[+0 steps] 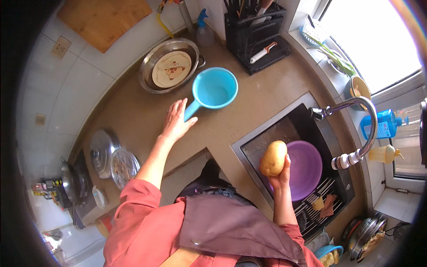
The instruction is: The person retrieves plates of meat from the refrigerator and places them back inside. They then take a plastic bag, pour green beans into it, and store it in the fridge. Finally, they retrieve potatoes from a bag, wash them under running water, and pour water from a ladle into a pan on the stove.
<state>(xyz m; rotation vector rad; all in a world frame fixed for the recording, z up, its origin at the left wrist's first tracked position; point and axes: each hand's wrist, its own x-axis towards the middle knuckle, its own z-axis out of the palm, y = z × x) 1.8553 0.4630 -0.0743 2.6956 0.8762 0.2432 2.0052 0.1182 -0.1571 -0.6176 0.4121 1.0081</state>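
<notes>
A large yellow potato (pixel 273 158) rests in my right hand (pixel 282 174), held up over the sink. Below it a purple plastic basin (pixel 307 170) stands in the dark sink (pixel 287 128). My left hand (pixel 177 119) is at the handle of a light-blue plastic water dipper (pixel 215 88) on the brown countertop, thumb and fingers spread on either side; whether it grips the handle I cannot tell. The dipper's bowl faces up. A white-handled peeler (pixel 263 52) lies on the black knife rack's tray (pixel 267 60).
Behind the dipper is a steel pan (pixel 146 78) with a round patterned plate in it. The chrome faucet (pixel 372 116) arches over the sink's right side. Pot lids (pixel 101 152) lie at left. A striped rack (pixel 317 203) with a sponge sits at the sink's near end.
</notes>
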